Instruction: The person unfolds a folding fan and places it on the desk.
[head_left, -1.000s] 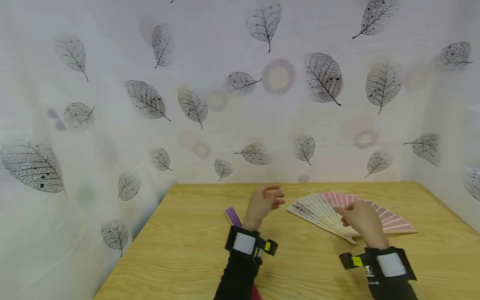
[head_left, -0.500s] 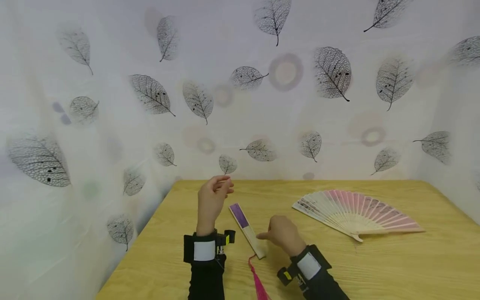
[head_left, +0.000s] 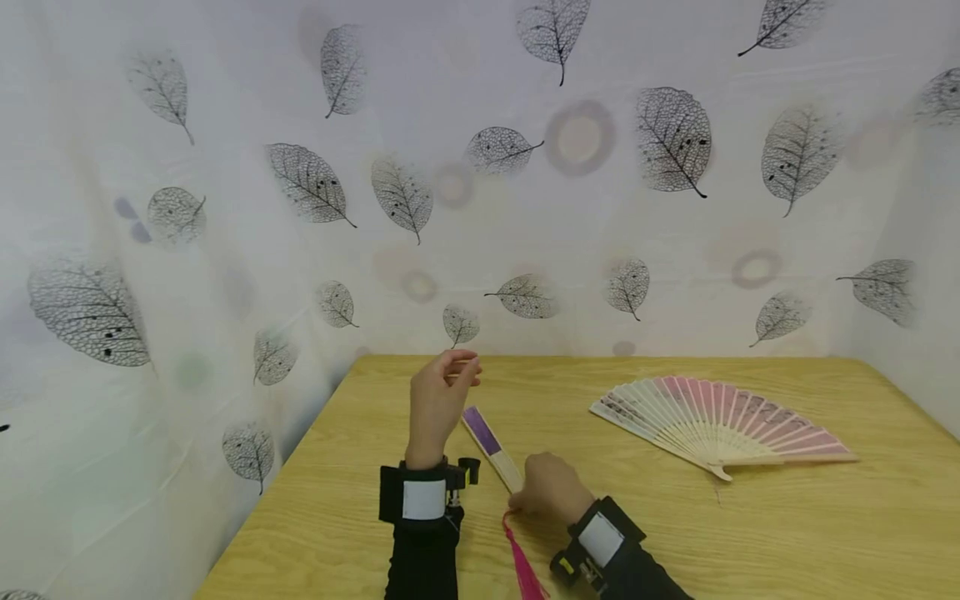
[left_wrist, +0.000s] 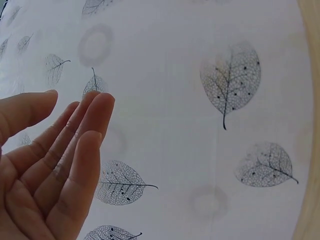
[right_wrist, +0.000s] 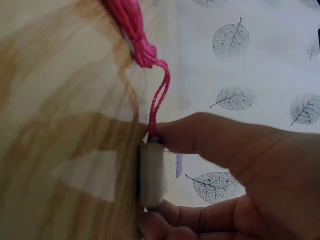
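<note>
A folded hand fan (head_left: 491, 442), purple at its far part and pale wood at the near part, lies slantwise on the wooden table. My right hand (head_left: 553, 490) pinches its near end; in the right wrist view the thumb and the fingers are on either side of the pale fan end (right_wrist: 152, 175). A pink tassel (head_left: 525, 565) hangs from that end by a looped cord and trails toward me. My left hand (head_left: 441, 404) is raised beyond the fan, holding nothing. In the left wrist view the left hand's fingers (left_wrist: 85, 170) are loosely extended, thumb apart.
A spread pink and white fan (head_left: 723, 429) lies at the right of the table (head_left: 337, 500). Behind the table hangs a pale curtain (head_left: 465, 217) printed with dark leaves, which also runs along the left side. Both wrists carry black camera straps.
My right hand has moved left from the spread fan to the folded fan and grips its near end. My left hand has shifted left, uncovering more of the folded fan.
</note>
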